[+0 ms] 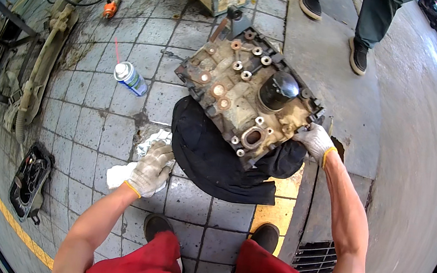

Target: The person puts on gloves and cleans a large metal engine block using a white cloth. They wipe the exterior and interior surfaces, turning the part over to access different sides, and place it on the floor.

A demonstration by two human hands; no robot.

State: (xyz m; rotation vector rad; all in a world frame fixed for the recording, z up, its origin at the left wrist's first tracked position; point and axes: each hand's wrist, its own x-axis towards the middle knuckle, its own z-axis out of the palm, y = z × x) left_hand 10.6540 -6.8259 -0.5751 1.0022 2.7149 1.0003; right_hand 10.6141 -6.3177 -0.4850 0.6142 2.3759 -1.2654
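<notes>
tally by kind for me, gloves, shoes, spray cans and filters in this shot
White knit gloves with yellow cuffs: 2
Dark shoes: 4
Blue-and-white cylindrical spray can: 1
Black cylindrical filter on the dirty metal engine block: 1
Total: 8

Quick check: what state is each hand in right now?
Left hand: over the white rag; whether it's gripping can't be told.
Right hand: appears closed on the right-hand corner of the engine block.
</notes>
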